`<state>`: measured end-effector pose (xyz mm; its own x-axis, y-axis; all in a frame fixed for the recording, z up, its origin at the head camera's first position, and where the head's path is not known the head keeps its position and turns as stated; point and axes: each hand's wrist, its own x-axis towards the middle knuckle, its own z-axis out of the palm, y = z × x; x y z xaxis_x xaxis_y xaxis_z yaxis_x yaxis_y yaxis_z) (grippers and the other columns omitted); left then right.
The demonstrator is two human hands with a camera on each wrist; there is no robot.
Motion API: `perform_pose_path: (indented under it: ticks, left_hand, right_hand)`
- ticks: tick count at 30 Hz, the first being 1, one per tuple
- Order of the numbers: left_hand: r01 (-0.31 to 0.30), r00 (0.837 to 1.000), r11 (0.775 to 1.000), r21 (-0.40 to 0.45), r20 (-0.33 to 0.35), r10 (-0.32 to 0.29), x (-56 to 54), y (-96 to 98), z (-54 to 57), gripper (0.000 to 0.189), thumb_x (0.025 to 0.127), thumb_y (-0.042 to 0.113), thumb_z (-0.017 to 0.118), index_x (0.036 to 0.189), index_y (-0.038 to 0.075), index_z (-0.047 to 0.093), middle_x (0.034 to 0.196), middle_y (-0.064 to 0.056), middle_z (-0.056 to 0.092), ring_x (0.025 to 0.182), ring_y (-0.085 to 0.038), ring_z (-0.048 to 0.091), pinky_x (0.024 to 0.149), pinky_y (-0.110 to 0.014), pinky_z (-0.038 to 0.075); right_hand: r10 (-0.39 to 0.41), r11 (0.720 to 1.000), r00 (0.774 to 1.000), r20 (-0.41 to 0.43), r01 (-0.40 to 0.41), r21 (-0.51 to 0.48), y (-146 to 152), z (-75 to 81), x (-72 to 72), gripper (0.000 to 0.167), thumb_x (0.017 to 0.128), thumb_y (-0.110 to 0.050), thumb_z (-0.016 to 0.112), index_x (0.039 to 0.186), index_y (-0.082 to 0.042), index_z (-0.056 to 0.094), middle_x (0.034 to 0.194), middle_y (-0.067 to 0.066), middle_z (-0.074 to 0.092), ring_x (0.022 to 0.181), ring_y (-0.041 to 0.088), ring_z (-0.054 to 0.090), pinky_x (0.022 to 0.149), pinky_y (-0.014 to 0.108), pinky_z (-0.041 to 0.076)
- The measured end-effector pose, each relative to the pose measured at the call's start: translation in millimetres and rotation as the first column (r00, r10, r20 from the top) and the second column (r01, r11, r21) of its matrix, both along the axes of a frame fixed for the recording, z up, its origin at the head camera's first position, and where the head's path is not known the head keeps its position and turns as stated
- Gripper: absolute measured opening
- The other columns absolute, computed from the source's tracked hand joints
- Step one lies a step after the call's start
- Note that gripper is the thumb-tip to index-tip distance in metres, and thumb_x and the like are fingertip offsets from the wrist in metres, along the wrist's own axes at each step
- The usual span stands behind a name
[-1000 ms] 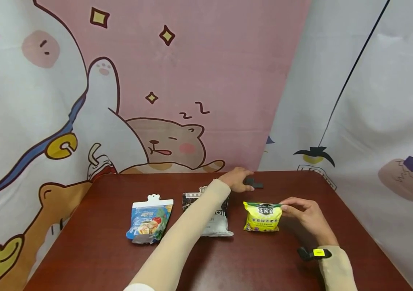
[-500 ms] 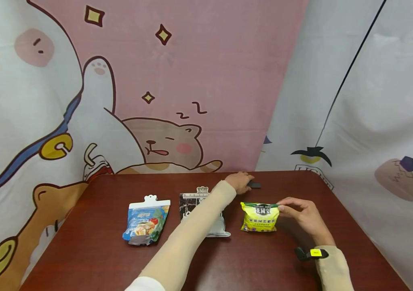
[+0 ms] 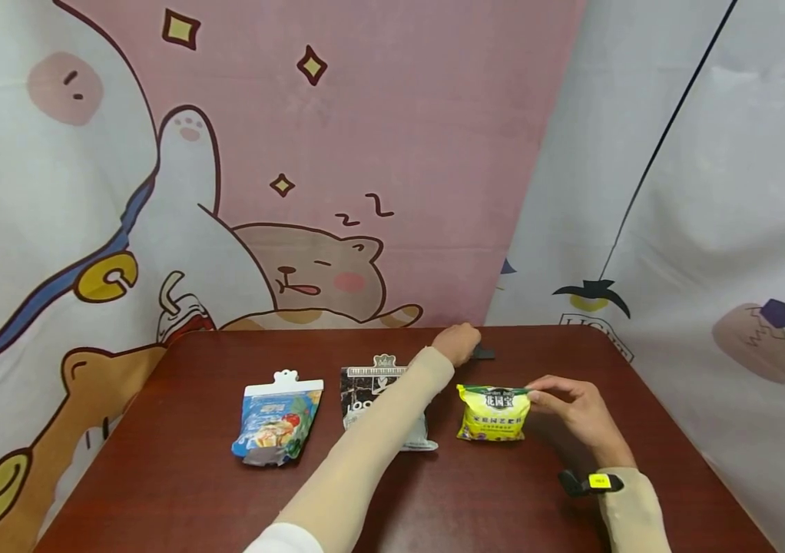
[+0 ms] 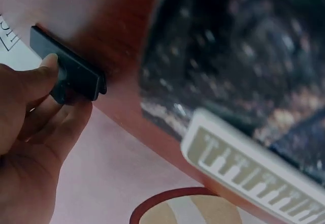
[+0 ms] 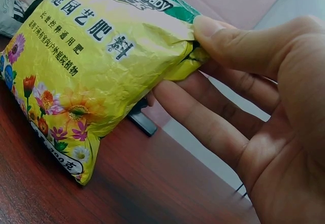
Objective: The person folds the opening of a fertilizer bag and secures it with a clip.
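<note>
At the table's far edge my left hand [image 3: 458,343] pinches a black bag clip [image 4: 76,74]; the left wrist view has the thumb on its near face and the fingers curled behind. In the head view that hand covers part of the clip. My right hand [image 3: 581,411] holds a yellow bag of plant fertilizer [image 3: 494,413] by its top right corner, thumb against fingertips. The bag stands upright on the table, printed with flowers along its bottom in the right wrist view.
Left of the yellow bag, a black and silver bag [image 3: 358,392] with a clip on top lies partly under my left forearm. Further left is a blue food pouch [image 3: 276,426] with a white clip [image 3: 285,385]. A printed cloth [image 3: 434,153] hangs behind the brown table [image 3: 178,491].
My left hand's fingers have closed in on the black clip from a looser spread. The right hand keeps its hold on the yellow bag. The head view has shifted slightly.
</note>
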<state>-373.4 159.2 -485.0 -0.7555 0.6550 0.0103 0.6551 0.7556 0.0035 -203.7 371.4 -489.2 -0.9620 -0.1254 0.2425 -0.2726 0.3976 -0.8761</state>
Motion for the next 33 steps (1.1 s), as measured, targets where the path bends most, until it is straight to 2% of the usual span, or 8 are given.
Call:
perform_pose_path:
  ticks: [3, 6, 10, 14, 22, 28, 33]
  left_hand:
    - [0.004, 1.000, 1.000, 0.028, 0.017, -0.004, 0.8, 1.0, 0.2, 0.013, 0.100, 0.011, 0.066, 0.109, 0.014, 0.076, 0.095, -0.001, 0.073, 0.070, -0.009, 0.060, 0.059, -0.020, 0.047]
    - [0.017, 1.000, 0.998, 0.060, 0.022, -0.018, -0.1, 1.0, -0.9, 0.015, 0.097, 0.012, 0.070, 0.112, 0.013, 0.074, 0.099, 0.000, 0.074, 0.078, -0.008, 0.065, 0.064, -0.019, 0.050]
    - [0.022, 0.999, 0.996, 0.086, 0.032, -0.024, -2.4, 0.7, -2.6, 0.029, 0.094, 0.015, 0.075, 0.123, 0.012, 0.072, 0.116, -0.001, 0.075, 0.101, -0.011, 0.071, 0.080, -0.020, 0.057]
    - [-0.001, 0.996, 0.993, 0.119, 0.092, -0.010, -4.0, 0.8, -1.3, 0.043, 0.092, 0.017, 0.078, 0.134, 0.011, 0.068, 0.132, -0.002, 0.071, 0.118, -0.015, 0.068, 0.091, -0.023, 0.057]
    - [-0.066, 0.984, 0.975, 0.210, 0.175, 0.029, 0.1, -0.3, 2.9, 0.040, 0.088, 0.018, 0.083, 0.127, 0.014, 0.073, 0.129, 0.000, 0.072, 0.116, -0.015, 0.068, 0.089, -0.023, 0.057]
    - [-0.098, 0.971, 0.962, 0.255, 0.238, 0.036, 2.1, -2.0, 3.6, 0.035, 0.094, 0.021, 0.076, 0.128, 0.014, 0.072, 0.129, -0.001, 0.070, 0.112, -0.014, 0.069, 0.086, -0.024, 0.058]
    - [-0.100, 0.967, 0.956, 0.277, 0.252, 0.028, 3.8, -4.2, 8.7, 0.031, 0.096, 0.022, 0.073, 0.125, 0.011, 0.073, 0.125, -0.003, 0.072, 0.111, -0.015, 0.070, 0.087, -0.025, 0.058]
  right_hand:
    - [-0.005, 1.000, 1.000, 0.002, 0.005, -0.002, -0.2, -0.3, 0.8, 0.020, 0.096, -0.020, 0.073, 0.110, -0.006, 0.076, 0.103, 0.005, 0.076, 0.090, 0.014, 0.074, 0.078, 0.030, 0.063]
    - [-0.006, 1.000, 1.000, 0.004, 0.006, -0.009, -0.7, -0.3, 1.8, 0.020, 0.096, -0.020, 0.074, 0.109, -0.006, 0.076, 0.103, 0.004, 0.076, 0.089, 0.014, 0.075, 0.078, 0.031, 0.063]
    - [0.003, 1.000, 1.000, 0.009, -0.003, -0.021, -1.0, -0.7, 2.6, 0.020, 0.095, -0.020, 0.074, 0.109, -0.006, 0.076, 0.102, 0.003, 0.076, 0.089, 0.015, 0.075, 0.078, 0.034, 0.063]
    - [0.011, 0.999, 1.000, 0.005, -0.011, -0.032, 0.0, -1.4, 1.9, 0.020, 0.096, -0.018, 0.073, 0.109, -0.004, 0.076, 0.102, 0.003, 0.076, 0.089, 0.014, 0.074, 0.078, 0.035, 0.064]
    - [0.012, 1.000, 1.000, -0.001, -0.012, -0.019, 1.9, -2.2, 1.3, 0.019, 0.096, -0.019, 0.074, 0.109, -0.005, 0.076, 0.102, 0.004, 0.076, 0.089, 0.015, 0.074, 0.078, 0.033, 0.063]
    - [0.017, 0.999, 1.000, -0.012, -0.017, -0.028, 2.0, -2.1, 0.7, 0.019, 0.095, -0.017, 0.074, 0.109, -0.004, 0.076, 0.101, 0.002, 0.076, 0.088, 0.014, 0.074, 0.077, 0.032, 0.063]
    - [0.024, 0.999, 1.000, -0.016, -0.024, -0.039, 1.8, -1.1, 0.3, 0.019, 0.095, -0.016, 0.074, 0.109, -0.004, 0.076, 0.102, 0.002, 0.076, 0.089, 0.014, 0.074, 0.078, 0.035, 0.064]
